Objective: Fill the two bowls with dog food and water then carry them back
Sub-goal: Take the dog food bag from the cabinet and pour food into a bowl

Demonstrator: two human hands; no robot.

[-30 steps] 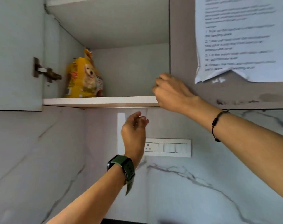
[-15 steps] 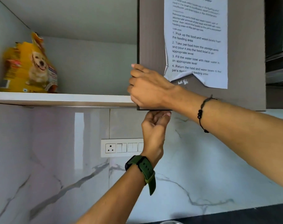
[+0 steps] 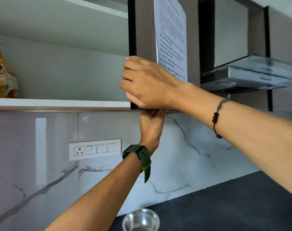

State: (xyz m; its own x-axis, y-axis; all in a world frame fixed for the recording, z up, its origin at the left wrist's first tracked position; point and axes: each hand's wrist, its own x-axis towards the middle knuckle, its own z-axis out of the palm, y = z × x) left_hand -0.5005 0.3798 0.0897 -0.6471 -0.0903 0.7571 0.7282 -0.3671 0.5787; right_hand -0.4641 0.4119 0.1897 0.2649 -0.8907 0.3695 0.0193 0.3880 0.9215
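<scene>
1. The right hand has its fingers curled round the front edge of the dark wood-grain cabinet door
2. The left hand grips the door's bottom edge from below, fingers curled
3. The yellow dog food bag stands on the white cabinet shelf, far left, well apart from both hands
4. A shiny steel bowl sits on the dark countertop below

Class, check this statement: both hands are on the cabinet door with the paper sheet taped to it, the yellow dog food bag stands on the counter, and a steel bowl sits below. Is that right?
Not quite. The head view shows the dog food bag on the open cabinet's shelf, not the counter. The rest holds: right hand and left hand grip the cabinet door bearing the paper sheet, with the steel bowl below.
</scene>
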